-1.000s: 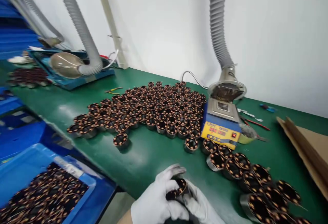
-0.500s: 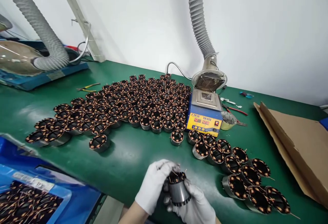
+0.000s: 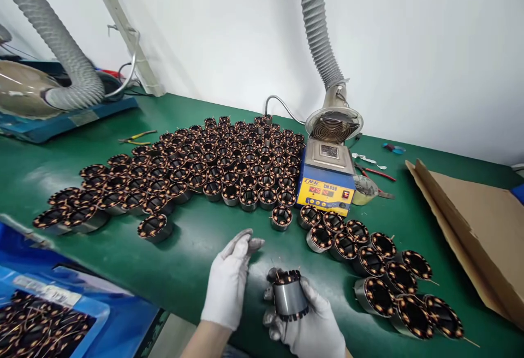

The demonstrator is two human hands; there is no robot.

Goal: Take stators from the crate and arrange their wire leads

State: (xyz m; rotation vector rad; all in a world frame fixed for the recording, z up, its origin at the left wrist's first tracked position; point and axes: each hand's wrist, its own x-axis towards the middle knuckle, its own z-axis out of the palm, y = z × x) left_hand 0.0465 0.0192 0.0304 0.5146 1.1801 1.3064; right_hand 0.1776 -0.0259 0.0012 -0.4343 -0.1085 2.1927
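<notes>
"Can you read that solder pot [image 3: 325, 183] from here?"

"Partly. Its yellow front panel [image 3: 323, 195] says CM 55-something; the last digit is unclear to me, and so is the brand word to its left. The red display digits are lit but too blurred to trust."

"And the person's hands?"

"Both in white gloves, on the near side of the solder pot. The right hand [image 3: 315, 325] grips a motor stator [image 3: 290, 299], fingers wrapped around its steel side, windings uppermost. The left hand [image 3: 227, 281] is just beside it, apart from the stator, fingers loosely straight and close together."

"What about all the others?"

"A dense crowd of stators [image 3: 231, 193] stands left of the solder pot, and a smaller batch [image 3: 371, 261] runs from its front corner toward the near right. More fill a blue tub [image 3: 96, 312], well to the near left of it; the tub has a white label [image 3: 47, 291], print too small for me."

"Any tools?"

"Red-handled pliers [image 3: 379, 174] just right of the solder pot, yellow-handled ones [image 3: 139, 137] far to its left."
</notes>
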